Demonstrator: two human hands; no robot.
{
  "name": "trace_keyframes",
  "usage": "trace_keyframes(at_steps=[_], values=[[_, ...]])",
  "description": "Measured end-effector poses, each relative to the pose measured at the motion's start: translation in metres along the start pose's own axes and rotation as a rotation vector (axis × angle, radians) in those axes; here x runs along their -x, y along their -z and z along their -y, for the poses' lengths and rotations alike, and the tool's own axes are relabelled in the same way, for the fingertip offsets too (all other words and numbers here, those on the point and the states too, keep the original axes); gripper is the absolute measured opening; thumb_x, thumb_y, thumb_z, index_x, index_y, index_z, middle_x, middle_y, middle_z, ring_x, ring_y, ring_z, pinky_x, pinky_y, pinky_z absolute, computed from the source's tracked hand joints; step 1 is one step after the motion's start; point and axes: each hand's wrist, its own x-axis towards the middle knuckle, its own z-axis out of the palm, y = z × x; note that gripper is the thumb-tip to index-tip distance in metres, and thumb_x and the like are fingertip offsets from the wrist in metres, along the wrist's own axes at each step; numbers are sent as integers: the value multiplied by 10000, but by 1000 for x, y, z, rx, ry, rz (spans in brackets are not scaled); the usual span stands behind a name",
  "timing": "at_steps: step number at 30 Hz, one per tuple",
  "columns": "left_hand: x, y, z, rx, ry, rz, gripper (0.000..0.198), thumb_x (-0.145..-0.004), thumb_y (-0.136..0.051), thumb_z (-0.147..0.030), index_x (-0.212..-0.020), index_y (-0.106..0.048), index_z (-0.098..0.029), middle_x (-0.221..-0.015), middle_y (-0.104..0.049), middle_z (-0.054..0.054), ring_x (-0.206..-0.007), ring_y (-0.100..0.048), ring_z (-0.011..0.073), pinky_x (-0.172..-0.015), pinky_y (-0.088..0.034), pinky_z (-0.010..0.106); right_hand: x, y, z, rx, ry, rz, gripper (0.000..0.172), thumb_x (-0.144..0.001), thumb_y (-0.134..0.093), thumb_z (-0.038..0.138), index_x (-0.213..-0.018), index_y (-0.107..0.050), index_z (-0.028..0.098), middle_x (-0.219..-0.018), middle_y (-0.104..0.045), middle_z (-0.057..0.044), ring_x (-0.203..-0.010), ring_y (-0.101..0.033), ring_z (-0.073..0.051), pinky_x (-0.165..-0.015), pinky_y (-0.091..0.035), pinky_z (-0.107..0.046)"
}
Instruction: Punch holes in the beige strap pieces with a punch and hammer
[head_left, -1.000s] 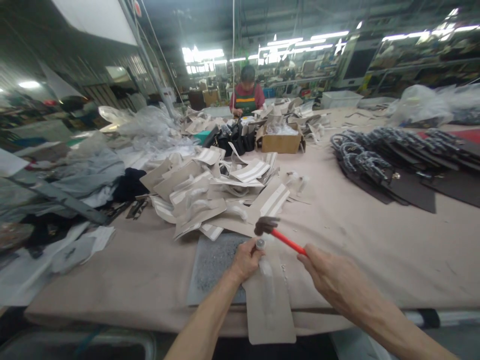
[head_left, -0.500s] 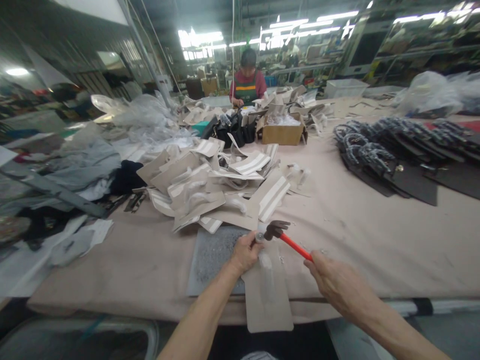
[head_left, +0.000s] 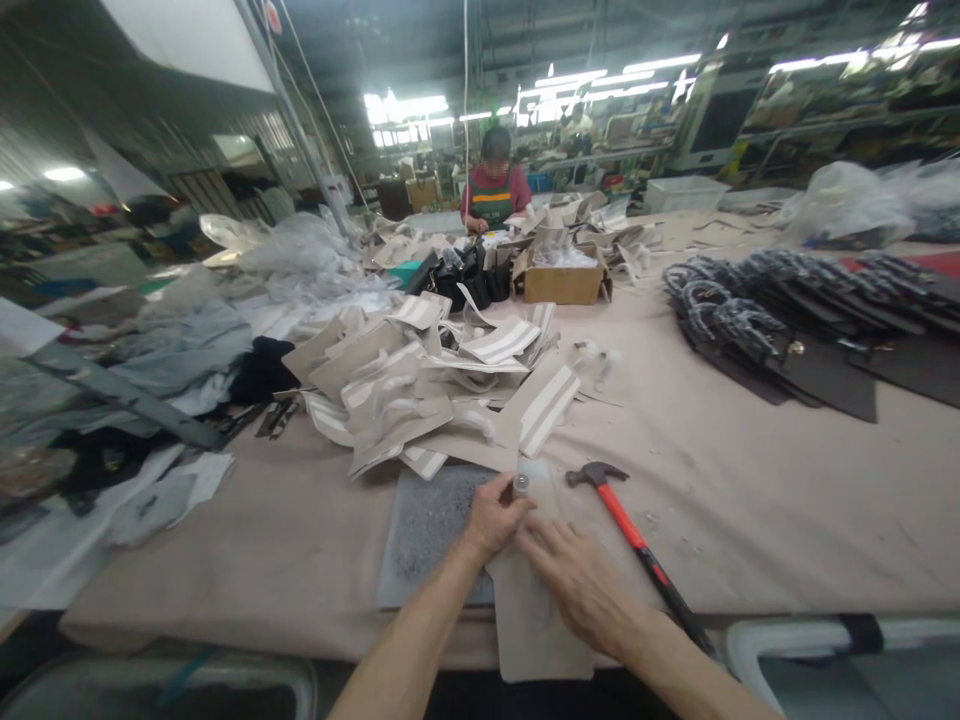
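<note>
My left hand (head_left: 495, 517) is closed around a small round metal tool (head_left: 521, 483), perhaps a punch or setter, upright at the upper end of a beige panel (head_left: 536, 630). My right hand (head_left: 574, 570) lies over that panel with its fingers stretched toward my left hand, partly hiding the panel. To the right, a claw hammer (head_left: 636, 540) with a red and black handle rests on the table, free of both hands. A grey speckled board (head_left: 431, 535) lies under the panel's left side.
Beyond my hands is a loose heap of beige panels (head_left: 397, 395) with white strips. Farther back stands a cardboard box (head_left: 562, 284). Dark panels with wrapped handles (head_left: 810, 365) are stacked at right. Clear plastic bags (head_left: 285, 255) lie left. A person (head_left: 495, 185) sits across the table.
My right hand has let go of the hammer, which now lies on the table at right, and has moved left onto the beige panel. My left hand still holds the metal tool.
</note>
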Motion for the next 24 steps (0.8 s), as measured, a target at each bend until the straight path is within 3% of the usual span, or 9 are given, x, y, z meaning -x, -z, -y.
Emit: trace_keyframes(at_steps=[3, 6, 10, 14, 19, 22, 24], values=[[-8, 5, -2, 221, 161, -217, 228, -702, -772, -330, -819, -690, -152, -709, -670, 3, -648, -611, 157, -634, -489, 248, -14, -3, 16, 150, 30, 113, 343, -730, -531, 33, -1014, -661, 176, -1334, -583, -157, -1022, -580, -293, -875, -474, -440], [-14, 23, -23, 389, 182, -417, 311, -701, -789, -405, -830, -679, -145, -756, -709, 28, -684, -664, 176, -672, -538, 277, -21, 0, 22, 285, -91, 81, 247, -749, -577, 88, -974, -672, 125, -1216, -619, -227, -1007, -570, -351, -884, -451, -511], [-13, 61, -73, 273, -30, -351, 297, -701, -835, -357, -865, -711, -142, -806, -745, 46, -762, -688, 189, -760, -556, 292, -30, 20, 31, 287, -235, 87, 114, -799, -568, 91, -831, -646, 167, -919, -658, -155, -872, -604, -314, -773, -455, -441], [-9, 84, -104, 132, -126, -313, 266, -720, -827, -334, -881, -720, -151, -821, -745, 44, -766, -684, 190, -747, -556, 285, -37, 37, 39, 171, -446, 211, 83, -832, -572, 113, -823, -622, 178, -868, -678, -117, -775, -660, -273, -645, -417, -362], [-1, 75, -91, 54, -113, -240, 194, -758, -778, -275, -901, -708, -165, -826, -717, 22, -769, -666, 175, -742, -540, 259, -35, 38, 39, 14, -691, 287, 161, -950, -516, 212, -1066, -605, 144, -874, -719, -121, -820, -709, -298, -653, -433, -354], [1, 60, -72, 64, -73, -173, 173, -773, -746, -275, -895, -695, -163, -800, -701, 13, -749, -648, 163, -719, -516, 241, -29, 24, 40, -89, -699, 249, 322, -977, -548, 294, -1260, -547, 142, -971, -736, -117, -907, -714, -294, -709, -465, -346], [0, 49, -59, 128, -30, -145, 222, -771, -732, -280, -954, -686, -163, -809, -709, 14, -741, -650, 163, -711, -510, 242, -27, 11, 43, -130, -674, 238, 295, -990, -542, 291, -1254, -561, 161, -1033, -736, -111, -953, -712, -277, -740, -476, -332]])
